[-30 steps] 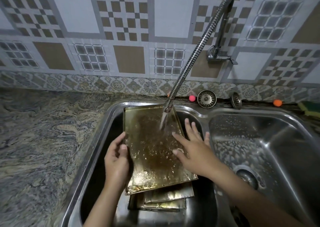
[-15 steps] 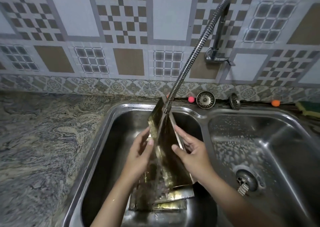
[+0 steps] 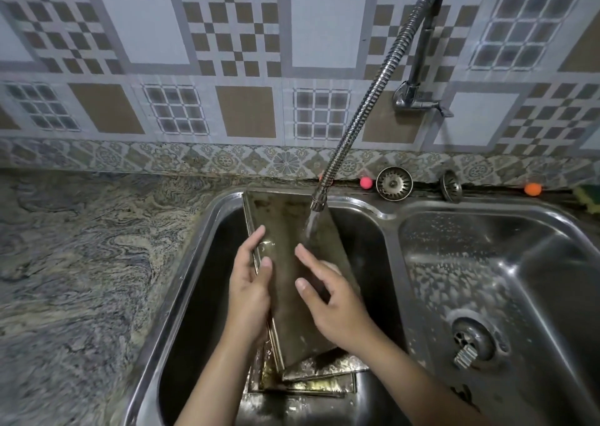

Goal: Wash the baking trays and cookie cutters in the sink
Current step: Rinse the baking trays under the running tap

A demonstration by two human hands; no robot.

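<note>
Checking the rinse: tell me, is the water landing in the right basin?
No, the stream from the faucet falls onto the tray in the left basin.

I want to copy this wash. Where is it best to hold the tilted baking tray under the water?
Probably by its two long edges, one hand from each side. The baking tray stands steeply tilted under the faucet, so the left hand and right hand steady it there.
</note>
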